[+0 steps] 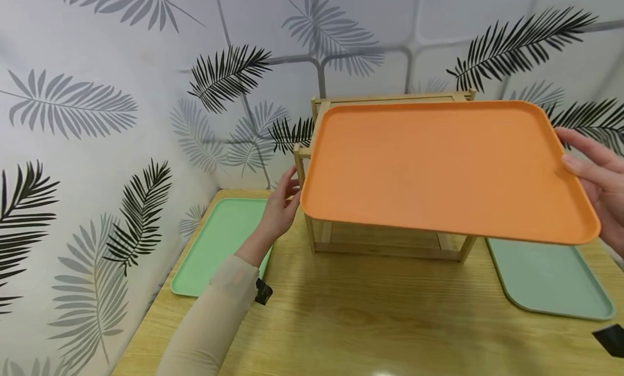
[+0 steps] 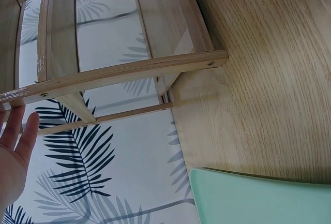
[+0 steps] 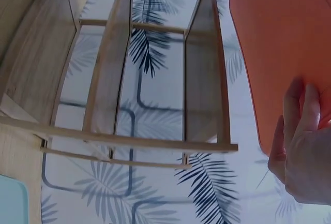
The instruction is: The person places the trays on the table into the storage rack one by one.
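An orange rectangular tray (image 1: pixel 434 170) is held up in the air, its near long edge lower than the far one. My right hand (image 1: pixel 602 183) grips it by the right short edge, thumb on the upper face; in the right wrist view, fingers press against its underside. Behind and below the tray stands a wooden tiered rack (image 1: pixel 385 251), largely hidden by it in the head view. Beside the rack's left post, my left hand (image 1: pixel 283 205) touches the wood with its fingertips. The left wrist view shows these fingers (image 2: pixel 26 138) extended at the rack's side bar.
A light green tray (image 1: pixel 219 246) lies on the wooden table (image 1: pixel 370 322) left of the rack. On the right lies a grey-green tray (image 1: pixel 551 281), partly under the orange one in view. The leaf-patterned wall (image 1: pixel 146 121) stands close behind the rack and along the left.
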Tool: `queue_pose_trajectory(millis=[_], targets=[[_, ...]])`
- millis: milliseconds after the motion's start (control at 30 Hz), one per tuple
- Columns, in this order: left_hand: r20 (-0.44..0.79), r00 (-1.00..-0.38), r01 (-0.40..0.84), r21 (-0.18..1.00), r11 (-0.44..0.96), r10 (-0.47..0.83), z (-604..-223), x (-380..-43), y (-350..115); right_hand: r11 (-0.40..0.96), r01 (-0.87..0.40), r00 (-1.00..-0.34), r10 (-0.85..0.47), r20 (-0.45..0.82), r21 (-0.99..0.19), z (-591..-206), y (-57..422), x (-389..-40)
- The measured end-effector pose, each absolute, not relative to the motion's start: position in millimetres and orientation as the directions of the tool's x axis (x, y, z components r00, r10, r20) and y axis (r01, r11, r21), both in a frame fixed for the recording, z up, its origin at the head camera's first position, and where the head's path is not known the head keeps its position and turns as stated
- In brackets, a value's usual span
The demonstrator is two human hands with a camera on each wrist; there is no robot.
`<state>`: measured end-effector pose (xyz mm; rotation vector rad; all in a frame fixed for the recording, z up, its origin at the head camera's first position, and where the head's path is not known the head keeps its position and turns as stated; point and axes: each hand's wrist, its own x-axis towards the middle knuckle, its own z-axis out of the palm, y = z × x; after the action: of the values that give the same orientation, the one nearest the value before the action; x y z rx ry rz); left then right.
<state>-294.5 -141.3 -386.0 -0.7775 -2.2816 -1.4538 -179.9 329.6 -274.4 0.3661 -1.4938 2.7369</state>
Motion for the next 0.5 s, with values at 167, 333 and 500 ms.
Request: queue_pose_trajectory(millis=[167,333,500], targets=[[0.539,-0.799,0.601,0.735,0.314,0.266,-389,-296,-140,-0.534,-0.120,-0.980,-0.070,0.185,-0.837,-266,335,-203],[0.567,-0.774,0.631,0.729,0.265,0.283,-388,-296,-139,-0.383,-0.110,-0.990,-0.041,0.136,-0.917,-255,334,-227],[0.568,-0.773,0.632,0.724,0.275,0.281,-379,-290,-137,-0.395,-0.036,-0.994,-0.076,0.072,-0.918,-242,335,-249]])
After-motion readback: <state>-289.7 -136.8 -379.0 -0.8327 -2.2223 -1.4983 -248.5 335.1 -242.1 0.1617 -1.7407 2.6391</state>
